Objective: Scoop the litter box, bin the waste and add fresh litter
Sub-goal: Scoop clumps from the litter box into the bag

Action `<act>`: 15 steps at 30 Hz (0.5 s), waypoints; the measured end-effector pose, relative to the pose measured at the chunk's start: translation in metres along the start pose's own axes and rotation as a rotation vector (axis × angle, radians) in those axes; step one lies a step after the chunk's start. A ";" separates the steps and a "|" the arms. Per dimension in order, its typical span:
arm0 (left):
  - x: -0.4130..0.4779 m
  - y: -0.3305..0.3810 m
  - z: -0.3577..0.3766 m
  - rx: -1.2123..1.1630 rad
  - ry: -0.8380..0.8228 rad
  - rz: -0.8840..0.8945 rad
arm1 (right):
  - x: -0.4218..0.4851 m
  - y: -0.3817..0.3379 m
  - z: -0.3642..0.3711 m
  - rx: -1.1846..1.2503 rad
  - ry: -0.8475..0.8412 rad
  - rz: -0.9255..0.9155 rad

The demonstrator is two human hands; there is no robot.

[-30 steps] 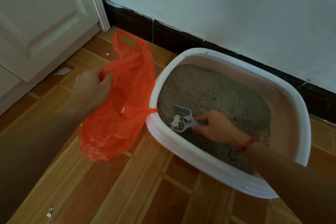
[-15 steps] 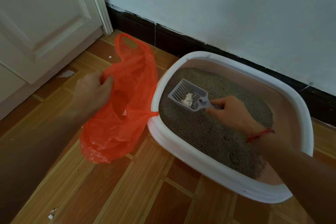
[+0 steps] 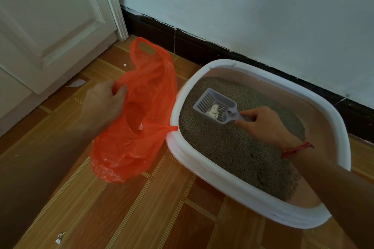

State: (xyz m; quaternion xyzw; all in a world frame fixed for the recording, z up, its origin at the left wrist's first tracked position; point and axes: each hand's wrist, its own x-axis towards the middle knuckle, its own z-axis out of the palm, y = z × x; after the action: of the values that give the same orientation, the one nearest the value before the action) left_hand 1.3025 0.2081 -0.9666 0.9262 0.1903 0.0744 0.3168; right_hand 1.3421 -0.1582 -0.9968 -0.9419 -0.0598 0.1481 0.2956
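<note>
So the scoop (image 3: 214, 107) was down in the litter (image 3: 232, 147) a second ago, and now it's lifted clear over the 10 o'clock end of the litter box (image 3: 232, 190) with a white clump (image 3: 215, 111) sitting in it. I'd say it's ready to dump. Its long axis runs 10 to 4 o'clock, with the blade pointing 10 towards the orange bag (image 3: 137, 119) at the box's 9 o'clock. The right hand (image 3: 261, 125) has its fingers wrapped round the handle, and the left hand (image 3: 103, 103) pinches the bag's edge.
</note>
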 end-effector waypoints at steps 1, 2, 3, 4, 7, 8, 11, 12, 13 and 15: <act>0.000 0.000 0.000 -0.001 0.003 0.000 | 0.000 0.000 0.000 0.002 0.001 -0.003; 0.000 -0.001 -0.001 -0.001 0.006 -0.001 | 0.001 0.000 0.000 -0.004 0.000 -0.009; 0.001 -0.002 -0.001 0.001 0.010 -0.003 | 0.001 0.000 0.000 -0.015 0.000 -0.014; 0.001 -0.002 -0.001 0.002 0.013 -0.004 | 0.001 -0.001 0.001 -0.022 0.003 -0.018; 0.001 -0.003 0.000 0.003 0.009 -0.007 | 0.001 -0.002 0.001 -0.026 0.004 -0.023; 0.002 -0.003 0.000 0.004 0.007 -0.009 | 0.001 -0.003 0.001 -0.024 0.003 -0.023; 0.004 -0.004 0.000 0.006 0.000 -0.015 | 0.002 -0.006 0.000 -0.005 0.015 -0.033; 0.004 -0.005 0.000 0.008 0.001 -0.017 | 0.002 -0.008 0.000 0.001 0.019 -0.043; 0.005 -0.006 0.000 0.009 0.004 -0.018 | 0.002 -0.011 -0.001 0.007 0.022 -0.052; 0.005 -0.006 0.000 0.009 0.011 -0.016 | 0.003 -0.018 -0.002 0.016 0.034 -0.070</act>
State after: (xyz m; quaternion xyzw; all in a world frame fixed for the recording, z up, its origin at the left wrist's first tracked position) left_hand 1.3054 0.2148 -0.9701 0.9257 0.1996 0.0760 0.3123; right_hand 1.3454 -0.1442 -0.9860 -0.9393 -0.0863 0.1220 0.3090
